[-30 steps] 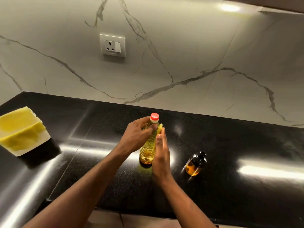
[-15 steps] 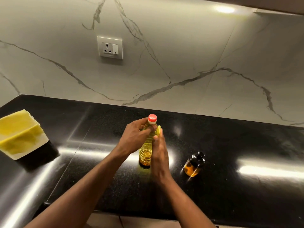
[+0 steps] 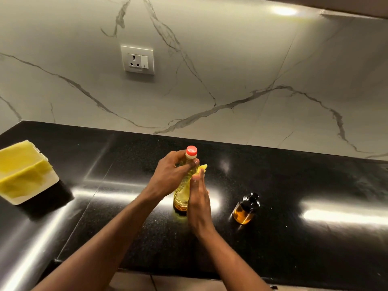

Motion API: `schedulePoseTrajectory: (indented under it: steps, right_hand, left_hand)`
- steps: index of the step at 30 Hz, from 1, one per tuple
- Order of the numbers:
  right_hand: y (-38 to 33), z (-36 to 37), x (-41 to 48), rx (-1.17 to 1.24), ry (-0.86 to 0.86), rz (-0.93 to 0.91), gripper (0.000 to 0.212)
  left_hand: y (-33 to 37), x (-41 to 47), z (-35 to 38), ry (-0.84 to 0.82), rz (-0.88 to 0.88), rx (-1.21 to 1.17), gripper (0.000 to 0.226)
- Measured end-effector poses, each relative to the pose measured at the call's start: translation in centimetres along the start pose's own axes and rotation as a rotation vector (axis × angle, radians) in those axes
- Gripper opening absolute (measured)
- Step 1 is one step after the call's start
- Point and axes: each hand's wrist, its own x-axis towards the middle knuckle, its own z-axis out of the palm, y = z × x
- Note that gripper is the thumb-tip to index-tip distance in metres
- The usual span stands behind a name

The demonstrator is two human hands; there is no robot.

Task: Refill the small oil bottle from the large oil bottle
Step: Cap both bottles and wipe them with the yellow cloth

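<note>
The large oil bottle (image 3: pixel 182 194), clear with yellow oil and a red cap, stands upright on the black counter (image 3: pixel 294 238). My left hand (image 3: pixel 171 175) grips its neck and shoulder just under the cap. My right hand (image 3: pixel 198 203) lies flat against the bottle's right side, fingers straight, pressing a small yellow cloth (image 3: pixel 202 167) that shows past the fingertips. The small oil bottle (image 3: pixel 246 208), amber with a black cap on, stands to the right, apart from both hands, with a little oil in its lower part.
A white tub (image 3: pixel 31 194) draped with yellow cloth sits at the counter's left end. A marble wall with a power socket (image 3: pixel 137 60) rises behind. The counter's front edge runs just below my forearms.
My right hand has moved in from slightly apart to lie against the large bottle's side. My left hand keeps its grip. Both bottles stay where they were.
</note>
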Motion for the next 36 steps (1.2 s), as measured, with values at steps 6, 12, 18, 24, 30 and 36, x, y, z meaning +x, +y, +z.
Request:
schedulePoseTrajectory:
  steps: [6,12,18,24,30,36]
  right_hand:
    - [-2.3,-1.2,1.9,0.027,0.04,-0.168,0.106]
    - [0.2,-2.5,0.6,0.04,0.155,-0.162,0.058]
    - [-1.0,-0.8,-0.5,-0.02,0.096,-0.208,0.083]
    - [-0.8,-2.3,3.4,0.001,-0.003,-0.052,0.108]
    - [0.9,-0.5,-0.1,0.062,-0.022,-0.025,0.091]
    - [-2.3,-1.7,3.0,-0.004,-0.054,-0.138,0.108]
  left_hand:
    - [0.2,-0.2,-0.8,-0.032,0.037,-0.055,0.027]
    - [0.1,-0.5,-0.8,-0.037,0.037,0.004,0.027]
    - [0.0,-0.5,-0.3,-0.001,0.089,0.088,0.018]
    - [-0.1,-0.3,-0.6,-0.027,0.056,0.058,0.032]
    - [-0.1,-0.4,-0.2,-0.017,0.034,0.007,0.021]
    - [0.1,-0.3,-1.5,-0.102,0.037,-0.03,0.029]
